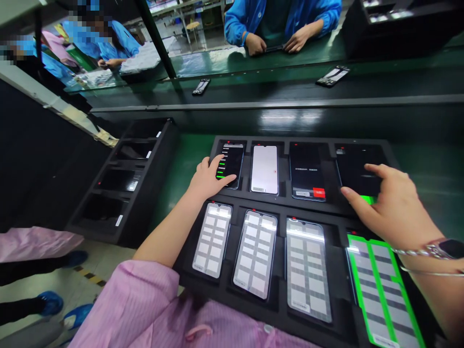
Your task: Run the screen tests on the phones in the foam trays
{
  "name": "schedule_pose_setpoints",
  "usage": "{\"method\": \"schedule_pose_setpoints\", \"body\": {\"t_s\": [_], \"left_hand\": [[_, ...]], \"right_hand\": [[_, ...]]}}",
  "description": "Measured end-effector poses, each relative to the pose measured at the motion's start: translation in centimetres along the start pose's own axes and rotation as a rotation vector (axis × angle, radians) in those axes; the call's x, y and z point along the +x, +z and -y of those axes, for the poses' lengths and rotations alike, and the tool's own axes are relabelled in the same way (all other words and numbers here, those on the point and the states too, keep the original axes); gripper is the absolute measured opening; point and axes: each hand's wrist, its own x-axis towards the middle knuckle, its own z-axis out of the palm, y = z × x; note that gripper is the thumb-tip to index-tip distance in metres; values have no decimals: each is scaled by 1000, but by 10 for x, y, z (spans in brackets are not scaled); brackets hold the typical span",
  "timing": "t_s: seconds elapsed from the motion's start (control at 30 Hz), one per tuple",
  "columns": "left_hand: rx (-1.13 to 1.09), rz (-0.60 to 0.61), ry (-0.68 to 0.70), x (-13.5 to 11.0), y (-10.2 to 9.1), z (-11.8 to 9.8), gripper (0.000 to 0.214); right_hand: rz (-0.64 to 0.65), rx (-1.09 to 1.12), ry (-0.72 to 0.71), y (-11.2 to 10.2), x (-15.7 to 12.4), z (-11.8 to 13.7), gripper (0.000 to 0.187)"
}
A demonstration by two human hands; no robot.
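Head view looks down at a black foam tray on a shiny green worktop. Eight phones lie in the tray in two rows.

The left hand comes out of a pink sleeve. It rests on the black phone with green bars on its screen, at the left end of the far row. Its thumb lies on the glass and its other fingers are bent at the phone's edge. Its grip is loose and holds nothing.

The right hand is over the black phone with a dark screen, at the right end of the far row. Its grip is spread wide, with the first finger up over the screen and the thumb down by a green patch. I cannot tell if they touch the glass. A silver watch sits on that wrist.

Between these two phones lie a phone with a white screen and a phone with a red box on its screen. In the near row, the phone with a bright green grid is at the right end.

A black rack with shelves stands to the left. Across the worktop, a person in a blue coat rests both hands on it.
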Motion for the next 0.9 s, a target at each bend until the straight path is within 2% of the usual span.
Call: {"method": "schedule_pose_setpoints", "body": {"t_s": [0.13, 0.33, 0.5, 0.73, 0.9], "left_hand": [[-21, -7, 14, 1, 2, 2, 81], [11, -26, 13, 3, 5, 5, 74], [-42, -46, 43, 3, 6, 8, 91], [-54, -80, 46, -2, 3, 5, 86], [39, -164, 143, -16, 6, 6, 84]], "right_hand": [[10, 25, -7, -1, -2, 10, 80], [29, 68, -10, -3, -5, 13, 74], [56, 65, 44, -6, -8, 8, 68], [54, 65, 220, -16, -13, -2, 65], [16, 54, 232, -25, -30, -8, 55]]}}
